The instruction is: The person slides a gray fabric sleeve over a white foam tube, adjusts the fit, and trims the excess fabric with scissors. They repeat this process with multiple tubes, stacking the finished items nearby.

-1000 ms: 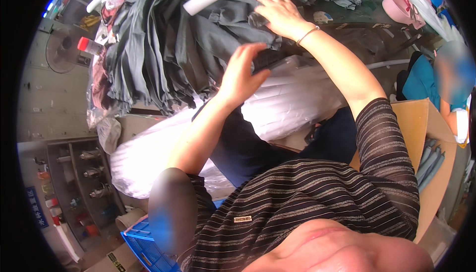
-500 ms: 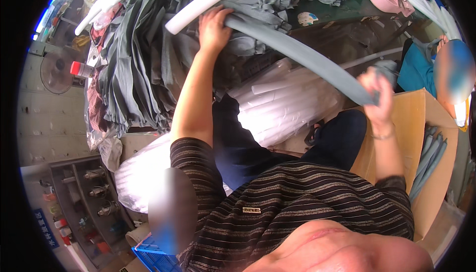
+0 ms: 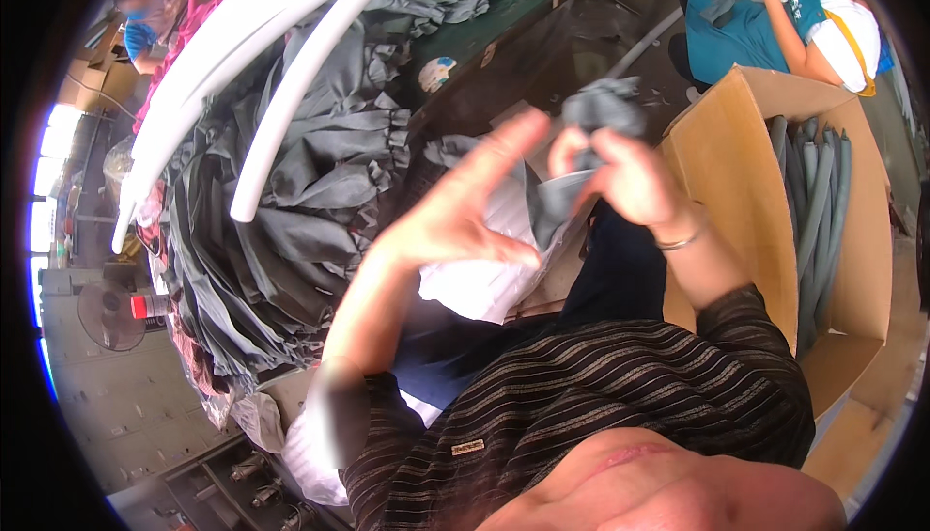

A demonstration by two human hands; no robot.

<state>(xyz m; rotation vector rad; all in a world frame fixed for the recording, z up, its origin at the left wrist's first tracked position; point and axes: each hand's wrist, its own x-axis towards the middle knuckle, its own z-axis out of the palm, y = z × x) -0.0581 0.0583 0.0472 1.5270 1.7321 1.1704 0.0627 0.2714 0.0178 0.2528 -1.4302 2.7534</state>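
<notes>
grey fabric (image 3: 603, 109) bunched in right hand (image 3: 630, 177), left hand (image 3: 455, 216) beside

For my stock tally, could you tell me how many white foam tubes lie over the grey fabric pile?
3 white foam tubes: one nearest, one beside it, and one outermost, all upper left; more may be hidden.
</notes>
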